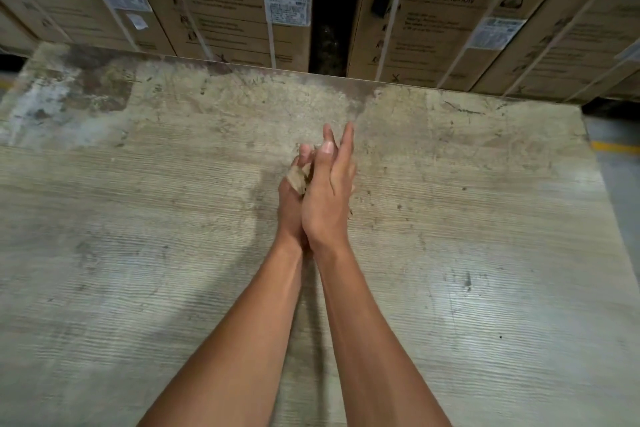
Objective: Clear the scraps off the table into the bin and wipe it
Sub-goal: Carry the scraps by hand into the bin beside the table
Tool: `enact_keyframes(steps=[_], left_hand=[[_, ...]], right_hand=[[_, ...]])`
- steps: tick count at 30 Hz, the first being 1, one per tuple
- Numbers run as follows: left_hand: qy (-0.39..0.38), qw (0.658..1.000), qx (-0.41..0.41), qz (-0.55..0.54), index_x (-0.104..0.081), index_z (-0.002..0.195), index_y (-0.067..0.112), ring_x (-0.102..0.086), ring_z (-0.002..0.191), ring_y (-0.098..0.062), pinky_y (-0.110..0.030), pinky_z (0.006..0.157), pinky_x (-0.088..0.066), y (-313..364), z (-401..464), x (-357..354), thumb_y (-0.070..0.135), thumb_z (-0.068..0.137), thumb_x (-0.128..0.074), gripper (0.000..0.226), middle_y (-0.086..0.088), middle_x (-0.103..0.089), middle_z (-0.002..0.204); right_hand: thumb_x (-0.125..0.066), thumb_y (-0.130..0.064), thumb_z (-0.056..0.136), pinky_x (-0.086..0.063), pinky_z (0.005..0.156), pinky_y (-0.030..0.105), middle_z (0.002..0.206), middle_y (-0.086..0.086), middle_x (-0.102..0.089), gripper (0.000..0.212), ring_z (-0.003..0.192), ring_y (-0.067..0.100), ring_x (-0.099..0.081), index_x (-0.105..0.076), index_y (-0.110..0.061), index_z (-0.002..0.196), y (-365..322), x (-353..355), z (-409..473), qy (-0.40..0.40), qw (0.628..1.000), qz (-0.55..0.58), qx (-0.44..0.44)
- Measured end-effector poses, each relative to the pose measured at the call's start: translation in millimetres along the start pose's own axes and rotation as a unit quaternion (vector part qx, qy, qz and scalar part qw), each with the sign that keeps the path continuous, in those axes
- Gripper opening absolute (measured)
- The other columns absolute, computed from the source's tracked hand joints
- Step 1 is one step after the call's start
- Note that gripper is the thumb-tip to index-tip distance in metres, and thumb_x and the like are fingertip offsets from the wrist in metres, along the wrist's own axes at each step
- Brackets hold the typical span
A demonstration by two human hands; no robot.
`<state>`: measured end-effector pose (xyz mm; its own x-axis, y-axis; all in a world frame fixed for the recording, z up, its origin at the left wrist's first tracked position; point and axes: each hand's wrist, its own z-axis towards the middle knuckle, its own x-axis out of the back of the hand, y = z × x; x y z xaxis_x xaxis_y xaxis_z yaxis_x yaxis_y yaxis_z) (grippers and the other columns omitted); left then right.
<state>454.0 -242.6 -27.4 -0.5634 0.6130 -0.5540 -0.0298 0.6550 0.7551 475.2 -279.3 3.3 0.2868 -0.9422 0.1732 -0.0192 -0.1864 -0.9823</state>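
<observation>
My two forearms reach out together, left hand (290, 199) and right hand (327, 191) pressed palm to palm, straight fingers sandwiching cardboard scraps (298, 177). Below lies a worn table (138, 253); strapped cartons (221, 0) stand behind.

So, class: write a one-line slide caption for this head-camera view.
Both hands, left hand and right hand, press cardboard scraps between them above a worn table, strapped boxes behind.
</observation>
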Motion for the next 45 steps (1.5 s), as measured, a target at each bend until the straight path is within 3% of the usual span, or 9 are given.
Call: enact_keyframes(steps=[3, 7, 11, 16, 20, 25, 33, 37, 45], left_hand=[[0.03, 0.996, -0.018, 0.083, -0.055, 0.156, 0.017, -0.056, 0.149, -0.024, -0.058, 0.125, -0.042, 2.0, -6.5, -4.7, 0.066, 0.104, -0.043, 0.073, -0.008, -0.06, 0.159], [0.016, 1.0, -0.003, -0.014, -0.065, 0.136, 0.001, -0.074, 0.123, -0.022, -0.04, 0.097, -0.063, 7.3, -7.1, -7.8, 0.061, 0.113, -0.031, 0.073, -0.009, -0.078, 0.127], [0.061, 0.998, -0.001, -0.011, -0.068, 0.134, 0.004, -0.076, 0.12, -0.017, -0.028, 0.099, -0.059, 7.3, -3.3, -5.7, 0.061, 0.115, -0.023, 0.075, -0.006, -0.081, 0.123], [0.022, 0.999, -0.035, 0.001, -0.061, 0.146, -0.006, -0.062, 0.142, -0.034, -0.038, 0.119, -0.05, -2.1, 6.9, 1.3, 0.043, 0.11, -0.06, 0.061, -0.023, -0.067, 0.147], [0.073, 0.997, -0.039, -0.001, -0.063, 0.134, -0.007, -0.073, 0.127, -0.035, -0.034, 0.105, -0.059, -4.3, 8.4, -4.1, 0.019, 0.101, -0.077, 0.045, -0.026, -0.075, 0.132], [0.082, 0.996, -0.043, -0.006, -0.067, 0.12, 0.004, -0.077, 0.118, -0.027, -0.029, 0.095, -0.062, -0.4, 4.0, -12.4, 0.002, 0.1, -0.073, 0.021, -0.014, -0.08, 0.124], [0.147, 0.986, -0.048, 0.067, -0.073, 0.112, 0.015, -0.075, 0.075, -0.014, -0.029, 0.07, -0.06, -5.9, 5.1, -20.7, 0.012, 0.098, -0.081, 0.016, 0.001, -0.082, 0.09], [0.147, 0.989, -0.022, -0.011, -0.071, 0.113, 0.014, -0.058, 0.062, -0.013, -0.03, 0.06, -0.052, -2.4, 7.0, -20.9, 0.01, 0.1, -0.079, 0.016, 0.001, -0.072, 0.082], [0.175, 0.978, -0.047, -0.102, -0.069, 0.105, 0.013, -0.054, 0.063, -0.01, -0.023, 0.056, -0.046, 31.8, 1.1, 12.4, 0.004, 0.103, -0.073, 0.01, 0.0, -0.073, 0.092]], right_hand=[[-0.03, -0.044, 0.119, -0.016, 0.135, 0.051, 0.176, -0.01, -0.036, 0.065, 0.163, 0.005, -0.021, 0.0, -0.033, 0.175, 1.3, -1.9, 3.2, -0.008, 0.999, -0.031, 0.006], [-0.033, -0.035, 0.12, -0.023, 0.132, 0.052, 0.171, -0.007, -0.044, 0.062, 0.157, 0.008, -0.04, -0.004, -0.031, 0.175, 8.3, -1.5, 8.2, 0.005, 0.998, -0.049, 0.032], [-0.041, -0.026, 0.119, -0.034, 0.127, 0.055, 0.17, -0.008, -0.045, 0.062, 0.146, 0.006, -0.054, -0.011, -0.027, 0.173, 10.5, -3.5, 15.3, 0.041, 0.996, -0.062, 0.055], [-0.041, -0.025, 0.12, -0.052, 0.116, 0.035, 0.172, -0.004, -0.044, 0.061, 0.146, 0.007, -0.056, -0.014, -0.023, 0.174, 17.7, -0.6, 18.9, 0.061, 0.996, -0.004, 0.072], [-0.041, -0.017, 0.119, -0.053, 0.102, 0.015, 0.172, -0.001, -0.043, 0.065, 0.14, -0.009, -0.054, -0.009, -0.023, 0.175, 18.1, 5.2, 19.9, 0.083, 0.993, 0.06, 0.051], [-0.049, -0.003, 0.113, -0.053, 0.118, 0.038, 0.179, -0.018, -0.017, 0.075, 0.157, 0.002, -0.039, -0.015, -0.031, 0.173, 19.0, 9.3, 22.1, 0.108, 0.988, 0.102, 0.039], [-0.03, -0.01, 0.12, -0.044, 0.126, 0.039, 0.151, 0.009, -0.062, 0.047, 0.142, 0.017, -0.061, -0.024, -0.024, 0.164, 21.2, 18.3, 23.9, 0.141, 0.955, 0.252, -0.067], [-0.028, -0.003, 0.118, -0.046, 0.124, 0.037, 0.14, 0.016, -0.069, 0.04, 0.137, 0.02, -0.066, -0.041, -0.017, 0.153, 13.8, 28.9, 18.1, 0.154, 0.942, 0.289, -0.075], [-0.045, 0.001, 0.112, -0.05, 0.119, 0.037, 0.14, -0.013, -0.069, 0.043, 0.134, 0.0, -0.061, -0.065, -0.02, 0.144, 31.5, 69.8, -41.8, 0.119, 0.992, -0.025, -0.031]])
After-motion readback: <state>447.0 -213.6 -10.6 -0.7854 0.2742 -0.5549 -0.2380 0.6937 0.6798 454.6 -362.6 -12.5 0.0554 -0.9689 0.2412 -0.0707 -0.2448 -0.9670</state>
